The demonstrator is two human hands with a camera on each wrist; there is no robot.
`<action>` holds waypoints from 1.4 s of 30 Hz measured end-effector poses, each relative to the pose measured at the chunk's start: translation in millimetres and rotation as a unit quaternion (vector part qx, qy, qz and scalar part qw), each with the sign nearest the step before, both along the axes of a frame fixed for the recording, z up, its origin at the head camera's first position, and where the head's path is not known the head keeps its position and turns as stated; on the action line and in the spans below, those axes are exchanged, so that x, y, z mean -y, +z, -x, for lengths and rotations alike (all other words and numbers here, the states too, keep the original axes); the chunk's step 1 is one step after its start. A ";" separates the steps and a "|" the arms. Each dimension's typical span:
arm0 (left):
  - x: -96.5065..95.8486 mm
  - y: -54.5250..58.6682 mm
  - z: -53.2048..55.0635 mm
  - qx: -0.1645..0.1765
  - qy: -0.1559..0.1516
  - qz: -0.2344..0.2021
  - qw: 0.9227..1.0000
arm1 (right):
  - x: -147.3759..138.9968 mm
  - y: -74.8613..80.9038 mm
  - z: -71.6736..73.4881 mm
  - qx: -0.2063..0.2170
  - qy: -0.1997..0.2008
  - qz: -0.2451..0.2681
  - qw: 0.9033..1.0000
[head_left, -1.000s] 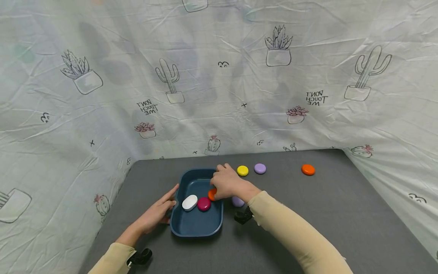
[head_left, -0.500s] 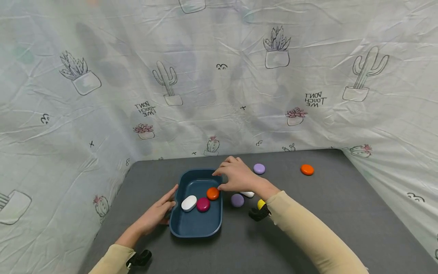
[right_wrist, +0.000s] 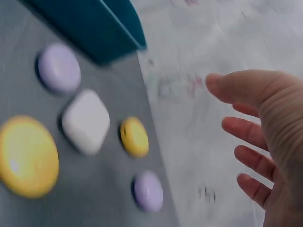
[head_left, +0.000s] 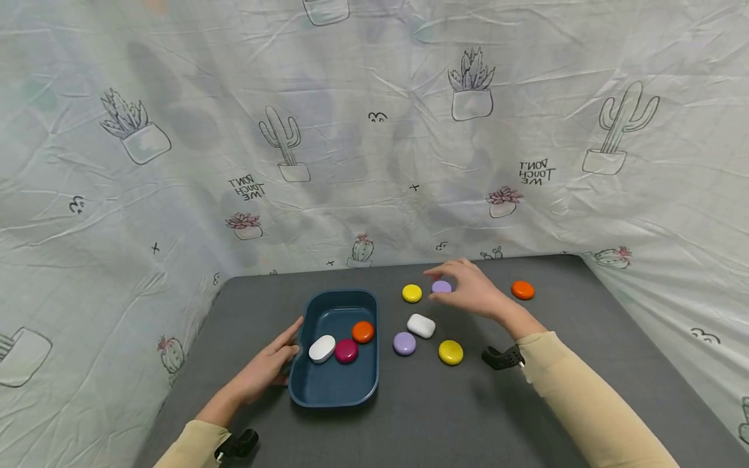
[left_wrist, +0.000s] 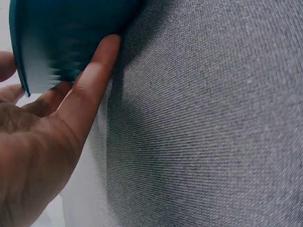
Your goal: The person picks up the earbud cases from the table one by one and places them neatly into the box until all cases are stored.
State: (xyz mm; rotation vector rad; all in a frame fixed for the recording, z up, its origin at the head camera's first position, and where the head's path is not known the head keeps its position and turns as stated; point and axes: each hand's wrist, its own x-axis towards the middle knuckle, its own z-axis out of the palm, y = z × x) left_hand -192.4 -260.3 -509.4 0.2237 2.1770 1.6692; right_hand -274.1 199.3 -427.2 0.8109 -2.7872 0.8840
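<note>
My left hand [head_left: 263, 370] rests against the left side of a dark blue tray [head_left: 333, 392], its fingers extended along the outer wall in the left wrist view. Inside the tray lie a white oval piece [head_left: 322, 349], a crimson round piece [head_left: 346, 351] and an orange round piece [head_left: 363, 332], all smooth and glossy. To the right, my right hand [head_left: 480, 292] hovers over the table with thumb and fingers apart, holding nothing. A lilac round piece [head_left: 441, 287] shows between its thumb and fingers in the head view, partly covered.
Right of the tray lie a yellow piece [head_left: 412, 294], a white pillow-shaped piece [head_left: 421, 325], another lilac piece [head_left: 404, 344] and another yellow piece [head_left: 450, 352]. An orange piece [head_left: 523, 290] sits farther right. A printed cloth [head_left: 351, 149] hangs behind the grey table [head_left: 421, 422].
My right hand has let go of the orange piece in the tray and moved right, to over the far lilac piece. My left hand has stayed at the tray.
</note>
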 end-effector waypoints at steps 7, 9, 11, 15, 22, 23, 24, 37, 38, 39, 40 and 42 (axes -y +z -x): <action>-0.2 0.3 -1.2 -0.001 0.001 -0.001 1.000 | -65.8 -16.7 3.3 0.028 -0.086 0.046 0.995; -0.2 0.9 -1.4 -0.001 0.003 0.000 1.000 | -82.2 -20.4 2.5 0.033 -0.104 0.044 0.993; -0.1 1.4 -1.7 -0.001 0.004 0.002 1.000 | -95.9 -22.8 0.7 0.039 -0.119 0.042 0.991; 0.3 1.8 -2.4 -0.001 0.006 0.003 1.000 | -115.8 -25.7 -2.3 0.055 -0.134 0.042 0.988; 1.1 -0.1 -3.3 -0.001 0.010 0.006 1.000 | -139.4 -34.1 0.8 0.053 -0.154 0.038 0.986; 1.1 -0.5 -3.4 0.000 0.011 0.005 1.000 | -142.2 -35.6 1.2 0.051 -0.157 0.034 0.986; 1.1 -0.8 -3.4 0.000 0.012 0.004 1.000 | -145.5 -37.4 1.8 0.050 -0.160 0.030 0.985; -0.6 0.3 -1.7 0.004 0.014 0.006 1.000 | -177.6 -61.0 6.9 0.096 -0.213 0.000 0.972; -0.6 0.3 -1.4 0.004 0.013 0.006 1.000 | -179.1 -62.6 7.5 0.098 -0.215 -0.002 0.972; -0.6 0.3 -1.2 0.004 0.012 0.005 1.000 | -179.8 -64.1 8.0 0.101 -0.217 -0.003 0.971; -0.7 0.3 -1.0 0.004 0.010 0.004 1.000 | -180.8 -65.7 8.6 0.103 -0.218 -0.005 0.971; -1.1 0.4 -0.9 0.004 0.009 0.003 1.000 | -182.0 -68.6 9.8 0.107 -0.219 -0.006 0.970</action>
